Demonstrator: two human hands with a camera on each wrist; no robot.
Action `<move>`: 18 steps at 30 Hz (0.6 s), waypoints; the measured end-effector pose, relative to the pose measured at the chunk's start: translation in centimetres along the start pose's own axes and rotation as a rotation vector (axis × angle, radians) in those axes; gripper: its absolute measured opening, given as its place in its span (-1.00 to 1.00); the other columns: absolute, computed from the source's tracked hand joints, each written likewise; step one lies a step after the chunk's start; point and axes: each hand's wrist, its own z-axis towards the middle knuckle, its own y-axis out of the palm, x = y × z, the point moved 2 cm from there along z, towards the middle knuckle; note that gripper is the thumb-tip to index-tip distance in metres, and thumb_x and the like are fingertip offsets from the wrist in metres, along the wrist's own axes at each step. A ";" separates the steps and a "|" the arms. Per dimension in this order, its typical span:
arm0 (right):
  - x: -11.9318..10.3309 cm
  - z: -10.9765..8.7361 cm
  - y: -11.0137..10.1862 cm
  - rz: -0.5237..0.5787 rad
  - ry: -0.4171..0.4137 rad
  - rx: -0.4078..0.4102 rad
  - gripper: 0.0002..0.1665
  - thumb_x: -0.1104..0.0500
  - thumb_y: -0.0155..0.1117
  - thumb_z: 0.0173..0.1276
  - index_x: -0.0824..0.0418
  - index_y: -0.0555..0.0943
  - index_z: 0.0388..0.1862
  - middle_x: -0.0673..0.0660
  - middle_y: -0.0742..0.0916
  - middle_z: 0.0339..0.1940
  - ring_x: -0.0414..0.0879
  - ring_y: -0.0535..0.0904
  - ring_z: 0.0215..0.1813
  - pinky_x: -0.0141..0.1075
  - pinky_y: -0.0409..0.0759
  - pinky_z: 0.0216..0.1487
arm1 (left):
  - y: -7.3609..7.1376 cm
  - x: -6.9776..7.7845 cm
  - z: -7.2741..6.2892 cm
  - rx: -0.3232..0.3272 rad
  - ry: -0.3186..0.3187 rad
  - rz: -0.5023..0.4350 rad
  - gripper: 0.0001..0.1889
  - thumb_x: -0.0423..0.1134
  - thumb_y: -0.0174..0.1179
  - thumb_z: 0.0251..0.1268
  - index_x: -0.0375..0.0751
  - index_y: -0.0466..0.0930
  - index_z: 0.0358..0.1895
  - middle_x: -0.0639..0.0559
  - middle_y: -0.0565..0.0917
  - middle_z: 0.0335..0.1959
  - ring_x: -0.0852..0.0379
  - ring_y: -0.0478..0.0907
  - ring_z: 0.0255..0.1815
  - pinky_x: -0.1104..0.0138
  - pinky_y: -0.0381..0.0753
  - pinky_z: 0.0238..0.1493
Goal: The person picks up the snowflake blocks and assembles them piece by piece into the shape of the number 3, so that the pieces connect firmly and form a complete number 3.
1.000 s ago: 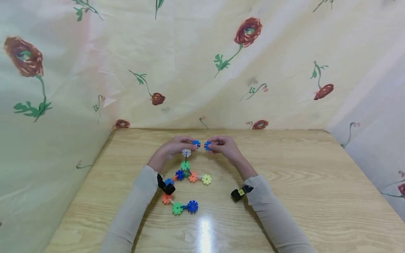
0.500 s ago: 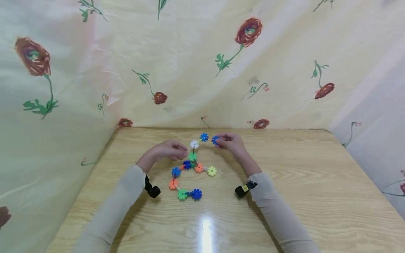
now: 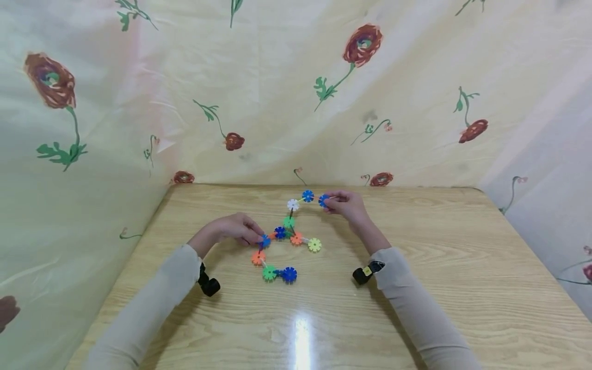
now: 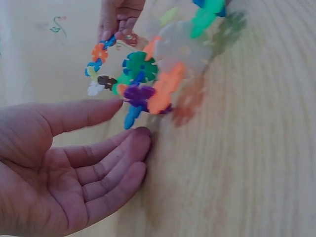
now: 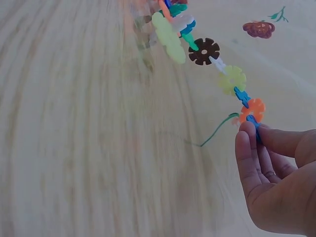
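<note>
A chain of interlocking snowflake discs (image 3: 289, 222) in several colours curves over the table. At its far end my right hand (image 3: 347, 207) pinches a blue disc (image 5: 253, 127) between thumb and fingers. That disc is joined through an orange disc (image 5: 255, 109) to the rest of the chain. My left hand (image 3: 238, 228) is at the chain's left bend, fingertips right at another blue disc (image 3: 264, 240). In the left wrist view its thumb and fingers are spread apart around the edge of this blue disc (image 4: 132, 116), beside a purple disc (image 4: 139, 95).
The chain's near end has a green disc (image 3: 269, 273) and a dark blue disc (image 3: 289, 275); a yellow disc (image 3: 314, 244) ends a side branch. Flowered cloth (image 3: 277, 103) stands behind the wooden table (image 3: 439, 282). Black wrist cameras (image 3: 362, 276) hang under the sleeves.
My left hand let go of the chain's far blue disc and moved down and left to the bend. My right hand shifted right; its disc now joins the chain, which moved right and away.
</note>
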 end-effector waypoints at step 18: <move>0.0 -1.9 -2.9 -0.159 -0.055 -0.120 -0.55 0.32 0.27 0.48 0.47 0.53 0.29 0.06 0.77 -0.25 -0.12 0.76 -0.18 -0.04 0.74 0.09 | 0.7 0.2 2.5 0.135 -0.017 -0.121 -0.66 -0.30 0.14 0.52 -0.34 0.61 0.24 -0.13 0.76 -0.01 0.20 0.71 -0.15 0.30 0.74 0.00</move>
